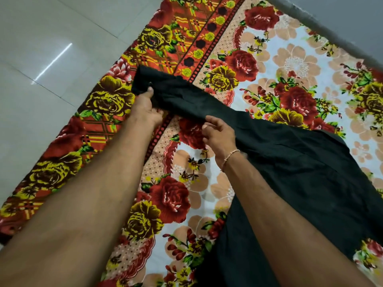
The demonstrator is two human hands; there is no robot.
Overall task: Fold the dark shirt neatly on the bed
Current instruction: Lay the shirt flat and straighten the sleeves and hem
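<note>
Two hands hold one sleeve (182, 96) of the shirt (300, 172), which lies at the frame's lower right on the bed (290, 65). Left hand (145, 108) fingers pinch the cuff; right hand (219, 135) fingers lightly grip mid-sleeve.

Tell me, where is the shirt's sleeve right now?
In the head view the sleeve of the dark shirt stretches up-left across the floral bedsheet, its cuff gripped by the left hand and its middle pinched by the right hand.
</note>
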